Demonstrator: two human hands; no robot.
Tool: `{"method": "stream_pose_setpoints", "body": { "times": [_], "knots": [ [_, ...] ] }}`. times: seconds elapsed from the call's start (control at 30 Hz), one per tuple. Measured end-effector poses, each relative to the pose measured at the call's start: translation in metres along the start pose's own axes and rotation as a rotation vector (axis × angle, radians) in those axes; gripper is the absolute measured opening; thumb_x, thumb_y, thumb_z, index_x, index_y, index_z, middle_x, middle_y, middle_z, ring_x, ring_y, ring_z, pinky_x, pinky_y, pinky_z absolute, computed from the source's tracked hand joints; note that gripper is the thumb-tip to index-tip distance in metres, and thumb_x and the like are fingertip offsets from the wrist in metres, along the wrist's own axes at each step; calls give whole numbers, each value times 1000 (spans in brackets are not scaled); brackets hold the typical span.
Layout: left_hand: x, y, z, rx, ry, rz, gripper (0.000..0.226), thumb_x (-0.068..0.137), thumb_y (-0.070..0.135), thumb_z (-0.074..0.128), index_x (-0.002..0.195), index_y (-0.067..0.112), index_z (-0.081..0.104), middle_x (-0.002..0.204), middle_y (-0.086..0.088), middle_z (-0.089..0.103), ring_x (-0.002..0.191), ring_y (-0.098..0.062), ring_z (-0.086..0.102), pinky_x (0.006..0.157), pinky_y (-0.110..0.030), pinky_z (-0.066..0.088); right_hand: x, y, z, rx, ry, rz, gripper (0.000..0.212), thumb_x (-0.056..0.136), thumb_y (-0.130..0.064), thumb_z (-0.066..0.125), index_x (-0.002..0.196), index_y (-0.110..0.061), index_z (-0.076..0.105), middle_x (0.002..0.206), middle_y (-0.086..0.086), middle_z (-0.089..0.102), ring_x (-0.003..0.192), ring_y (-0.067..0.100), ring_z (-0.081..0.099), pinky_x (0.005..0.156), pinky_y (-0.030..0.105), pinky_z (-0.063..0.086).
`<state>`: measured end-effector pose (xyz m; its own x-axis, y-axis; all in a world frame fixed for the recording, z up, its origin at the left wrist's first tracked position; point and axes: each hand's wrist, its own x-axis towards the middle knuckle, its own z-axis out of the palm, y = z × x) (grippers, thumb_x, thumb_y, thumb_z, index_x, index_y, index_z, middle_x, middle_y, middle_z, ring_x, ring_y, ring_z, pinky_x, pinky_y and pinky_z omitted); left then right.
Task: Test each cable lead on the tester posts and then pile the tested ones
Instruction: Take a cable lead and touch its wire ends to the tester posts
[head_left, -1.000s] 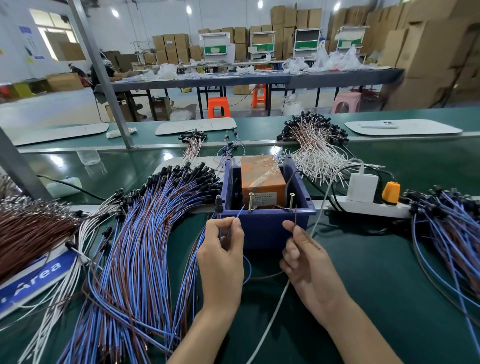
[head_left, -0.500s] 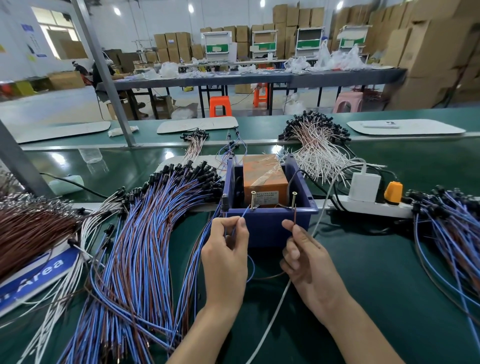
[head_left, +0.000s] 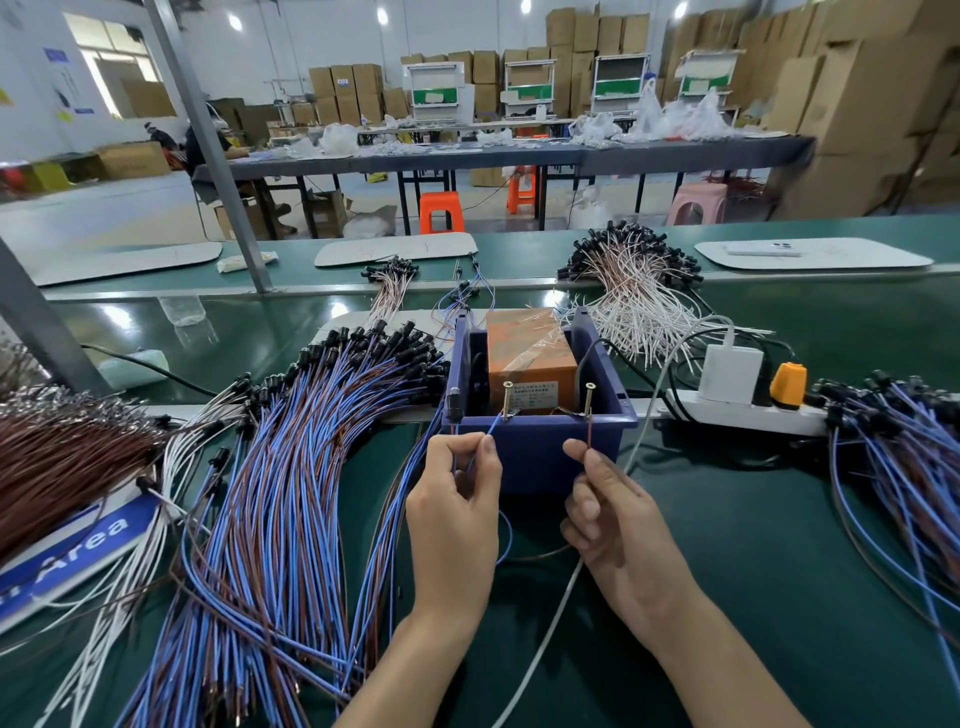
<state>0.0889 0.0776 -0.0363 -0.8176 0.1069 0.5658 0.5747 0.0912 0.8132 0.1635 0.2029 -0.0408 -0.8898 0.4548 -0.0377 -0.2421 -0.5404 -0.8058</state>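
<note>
A blue tester box (head_left: 535, 447) with an orange block inside stands mid-table, two brass screw posts rising at its front rim. My left hand (head_left: 454, 499) pinches a blue lead (head_left: 493, 428) whose tip touches the left post (head_left: 506, 400). My right hand (head_left: 605, 509) pinches a brown lead (head_left: 590, 434) whose tip sits at the right post (head_left: 589, 397). The cable's black plug end (head_left: 454, 402) stands up just left of the box. A big fan of blue and brown cables (head_left: 280, 493) lies to the left. Another pile of blue cables (head_left: 904, 457) lies at the right.
A white power strip (head_left: 748, 413) with a white adapter and an orange plug lies right of the box; its white cord runs toward me between my arms. White-brown cables (head_left: 634, 291) are heaped behind. A brown wire bundle (head_left: 57, 457) and a blue sign sit far left.
Both hands have stayed almost still at the posts, holding the same two leads; the view only shifted slightly.
</note>
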Motion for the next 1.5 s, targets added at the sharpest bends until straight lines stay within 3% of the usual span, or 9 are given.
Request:
{"method": "stream_pose_setpoints", "body": {
  "times": [0.4, 1.3, 1.5],
  "knots": [
    [-1, 0, 0, -41, -24, 12, 11, 97, 48, 53, 92, 39, 56, 84, 20, 64, 70, -5, 61, 56, -10, 43, 2, 2, -2, -15, -12, -3, 25, 88, -34, 64, 105, -21, 78, 56, -3, 45, 43, 7, 34, 44, 21, 35],
    [-1, 3, -1, -32, -30, 15, 8, 98, 42, 54, 93, 36, 56, 83, 21, 63, 70, -2, 61, 57, -7, 42, 0, 1, -1, -45, -1, 5, 28, 85, -37, 66, 106, -22, 78, 57, -3, 45, 44, 8, 34, 46, 21, 35],
    [0, 15, -3, -117, 80, -54, 12, 103, 44, 50, 95, 37, 54, 75, 16, 61, 58, -5, 52, 54, -17, 41, -2, -1, 1, -16, -2, -2, 25, 87, -34, 64, 102, -20, 79, 56, -2, 45, 43, 8, 36, 43, 22, 33]
  ]
}}
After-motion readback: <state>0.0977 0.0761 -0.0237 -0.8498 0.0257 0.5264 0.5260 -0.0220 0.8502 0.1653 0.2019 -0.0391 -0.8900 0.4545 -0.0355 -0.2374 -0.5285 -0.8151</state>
